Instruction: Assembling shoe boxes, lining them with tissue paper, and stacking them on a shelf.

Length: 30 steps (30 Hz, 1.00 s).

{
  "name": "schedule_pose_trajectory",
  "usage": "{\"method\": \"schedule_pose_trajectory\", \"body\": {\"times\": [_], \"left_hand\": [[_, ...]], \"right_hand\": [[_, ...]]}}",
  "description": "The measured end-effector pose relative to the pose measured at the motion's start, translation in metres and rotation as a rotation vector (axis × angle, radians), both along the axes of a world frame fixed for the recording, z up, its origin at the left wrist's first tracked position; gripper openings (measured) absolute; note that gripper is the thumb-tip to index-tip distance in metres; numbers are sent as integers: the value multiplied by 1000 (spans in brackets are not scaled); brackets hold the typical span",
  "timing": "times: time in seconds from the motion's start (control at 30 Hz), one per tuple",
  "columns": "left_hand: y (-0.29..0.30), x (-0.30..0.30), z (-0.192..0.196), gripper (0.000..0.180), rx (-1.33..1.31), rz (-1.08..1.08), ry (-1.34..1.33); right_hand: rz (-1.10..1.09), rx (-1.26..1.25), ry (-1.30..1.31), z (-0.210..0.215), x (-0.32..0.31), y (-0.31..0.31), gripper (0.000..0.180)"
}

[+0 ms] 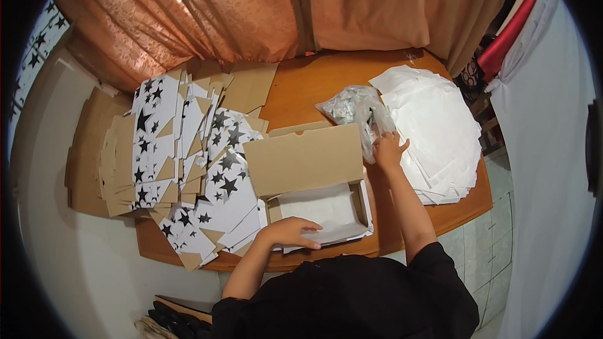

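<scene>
Left hand point(290, 233) flat, fingers together, on open white-lined cardboard box point(326, 210). Right hand point(388, 150) clamped on crinkled clear plastic bag point(352, 108), at 1 o'clock from box.

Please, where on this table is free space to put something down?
Bare table shows by the curtain, between the flat cartons and the plastic bag. A narrow strip lies between the open box and the white sheets. The left side is crowded.

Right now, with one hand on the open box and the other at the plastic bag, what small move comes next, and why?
Probably draw the right hand back from the clear bag toward the open box, which the left hand steadies.
</scene>
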<state>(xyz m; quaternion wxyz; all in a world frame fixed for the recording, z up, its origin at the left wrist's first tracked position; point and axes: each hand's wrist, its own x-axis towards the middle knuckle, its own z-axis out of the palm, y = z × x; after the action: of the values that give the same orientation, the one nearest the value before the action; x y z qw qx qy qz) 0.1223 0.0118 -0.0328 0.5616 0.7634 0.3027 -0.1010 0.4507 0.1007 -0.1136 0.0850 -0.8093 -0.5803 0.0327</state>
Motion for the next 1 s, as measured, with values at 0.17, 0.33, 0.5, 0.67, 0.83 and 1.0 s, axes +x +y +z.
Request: {"method": "schedule_pose_trajectory", "body": {"times": [0.17,0.33,0.5,0.67,0.83,1.0], "left_hand": [[-6,-13,-3,30,316,-26,129],[-19,-4,-6,26,883,290,-4],[-18,2,-14,15,812,307,18],[-19,8,-21,16,793,261,-55],[-20,9,-20,12,861,247,-70],[-21,5,-22,11,874,241,-93]], "right_hand": [[34,106,-59,-2,-3,-1,15],[63,81,-186,-20,8,2,13],[28,158,-140,-6,-1,-8,10],[-236,203,255,25,-6,-22,19],[-402,224,447,37,6,-26,21],[-461,337,589,43,2,-33,22]]}}
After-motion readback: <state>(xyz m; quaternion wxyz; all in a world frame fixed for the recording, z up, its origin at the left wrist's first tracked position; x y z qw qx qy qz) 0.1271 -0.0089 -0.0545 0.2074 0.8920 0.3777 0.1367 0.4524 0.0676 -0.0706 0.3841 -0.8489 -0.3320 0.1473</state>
